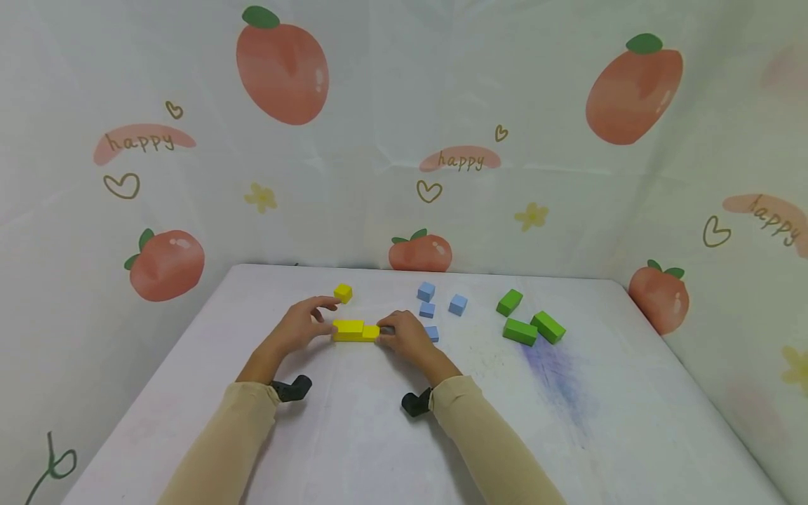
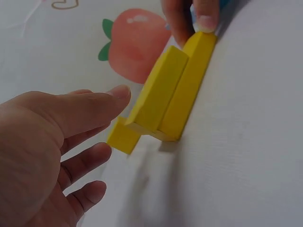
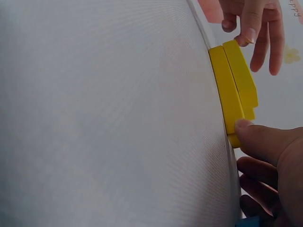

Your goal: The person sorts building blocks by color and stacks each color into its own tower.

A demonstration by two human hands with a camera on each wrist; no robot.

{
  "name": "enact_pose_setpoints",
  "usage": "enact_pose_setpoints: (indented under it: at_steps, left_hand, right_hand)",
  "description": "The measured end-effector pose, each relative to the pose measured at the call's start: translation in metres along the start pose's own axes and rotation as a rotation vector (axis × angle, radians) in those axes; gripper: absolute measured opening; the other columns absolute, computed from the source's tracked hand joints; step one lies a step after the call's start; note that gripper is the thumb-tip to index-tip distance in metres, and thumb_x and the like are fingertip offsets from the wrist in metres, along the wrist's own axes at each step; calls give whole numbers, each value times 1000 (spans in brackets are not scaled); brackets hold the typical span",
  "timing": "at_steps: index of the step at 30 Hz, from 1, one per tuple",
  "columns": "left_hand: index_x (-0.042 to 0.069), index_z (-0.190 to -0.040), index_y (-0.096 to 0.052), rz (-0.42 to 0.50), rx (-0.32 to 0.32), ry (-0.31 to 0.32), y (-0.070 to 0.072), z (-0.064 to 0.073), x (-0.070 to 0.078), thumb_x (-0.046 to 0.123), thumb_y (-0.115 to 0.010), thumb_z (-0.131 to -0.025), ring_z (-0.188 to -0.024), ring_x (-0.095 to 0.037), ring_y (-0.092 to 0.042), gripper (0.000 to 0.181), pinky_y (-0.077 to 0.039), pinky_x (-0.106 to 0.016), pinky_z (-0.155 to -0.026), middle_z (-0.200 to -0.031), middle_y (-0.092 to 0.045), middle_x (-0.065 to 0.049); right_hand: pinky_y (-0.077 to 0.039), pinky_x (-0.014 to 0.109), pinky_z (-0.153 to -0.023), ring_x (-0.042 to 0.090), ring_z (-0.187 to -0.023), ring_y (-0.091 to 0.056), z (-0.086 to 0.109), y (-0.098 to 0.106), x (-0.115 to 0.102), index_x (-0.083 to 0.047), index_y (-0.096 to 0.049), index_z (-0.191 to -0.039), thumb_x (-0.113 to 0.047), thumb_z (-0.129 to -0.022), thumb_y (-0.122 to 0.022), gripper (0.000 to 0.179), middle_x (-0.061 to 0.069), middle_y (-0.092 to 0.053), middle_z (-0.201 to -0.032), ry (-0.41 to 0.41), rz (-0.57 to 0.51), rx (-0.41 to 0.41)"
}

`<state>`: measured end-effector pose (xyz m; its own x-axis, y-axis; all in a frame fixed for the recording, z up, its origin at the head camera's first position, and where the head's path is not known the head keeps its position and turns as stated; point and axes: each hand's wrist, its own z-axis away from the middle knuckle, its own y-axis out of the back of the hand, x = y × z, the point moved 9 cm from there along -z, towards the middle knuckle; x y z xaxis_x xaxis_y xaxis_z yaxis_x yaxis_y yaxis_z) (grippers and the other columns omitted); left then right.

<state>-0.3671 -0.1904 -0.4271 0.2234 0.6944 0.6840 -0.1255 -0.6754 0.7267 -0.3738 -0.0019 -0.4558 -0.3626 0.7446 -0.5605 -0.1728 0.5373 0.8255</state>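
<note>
Near the table's middle, in the head view, a long yellow block [image 1: 370,337] lies flat with a shorter yellow block [image 1: 348,327] on top toward its left end. My right hand [image 1: 409,337] pinches the long block's right end; in the right wrist view the thumb [image 3: 258,137] presses on that end. My left hand [image 1: 298,328] is at the left end with fingers spread. In the left wrist view, its thumb [image 2: 94,106] points at the upper block and nothing is gripped. A small yellow cube [image 1: 343,292] sits just beyond the left fingertips.
Several small blue blocks [image 1: 458,304] lie behind and to the right of my right hand, one partly hidden by it. Farther right are three green blocks [image 1: 520,332]. A printed cloth [image 1: 353,210] hangs behind the white table [image 1: 353,442], which bears a purple stain.
</note>
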Motion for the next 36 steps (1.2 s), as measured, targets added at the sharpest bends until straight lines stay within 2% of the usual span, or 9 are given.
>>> enact_pose_setpoints:
  at_steps: [4, 8, 12, 26, 31, 36]
  left_hand:
    - [13, -136, -55, -12, 17, 9, 6, -9, 3, 15, -74, -87, -98, -26, -52, 53, -44, -37, -76, -126, -60, -12]
    - [14, -136, -55, -23, 41, 41, 12, -20, 2, 17, -73, -89, -99, -26, -51, 51, -44, -37, -76, -129, -58, -10]
    - [13, -135, -56, -37, 55, 41, 14, -29, -1, 17, -72, -90, -99, -27, -51, 48, -45, -36, -75, -129, -57, -10]
    - [10, -138, -53, -87, 30, 58, 11, -57, -18, 15, -68, -92, -97, -29, -50, 48, -45, -38, -76, -130, -54, -14]
    - [7, -143, -47, -95, -7, 46, 6, -68, -18, 15, -66, -92, -102, -33, -52, 54, -45, -44, -84, -131, -54, -18]
    - [6, -149, -35, -98, -85, 89, -3, -70, -28, 17, -65, -93, -108, -36, -51, 64, -45, -48, -90, -133, -52, -21]
  right_hand:
    - [-43, 35, -98, 20, -107, -53, 0, 1, 2, -11, -71, -117, -19, -87, -74, 31, 1, -66, -110, -10, -2, -2]
    - [-42, 36, -98, 20, -107, -54, 0, 3, 2, -10, -72, -117, -19, -87, -74, 31, 2, -66, -110, -8, -6, 4]
    - [-42, 36, -98, 21, -107, -54, 1, 5, 0, -10, -72, -117, -18, -88, -74, 30, 2, -67, -110, 1, -3, 11]
    - [-43, 33, -98, 19, -107, -53, -2, 5, -2, -12, -70, -119, -21, -89, -73, 32, 0, -66, -110, -4, 53, -11]
    - [-43, 33, -98, 18, -106, -54, -4, 6, -2, -12, -71, -118, -21, -88, -73, 32, 0, -67, -110, -12, 58, 1]
    - [-43, 31, -96, 16, -104, -54, -3, -1, 0, -13, -72, -118, -23, -87, -74, 32, -2, -67, -108, -27, 55, -15]
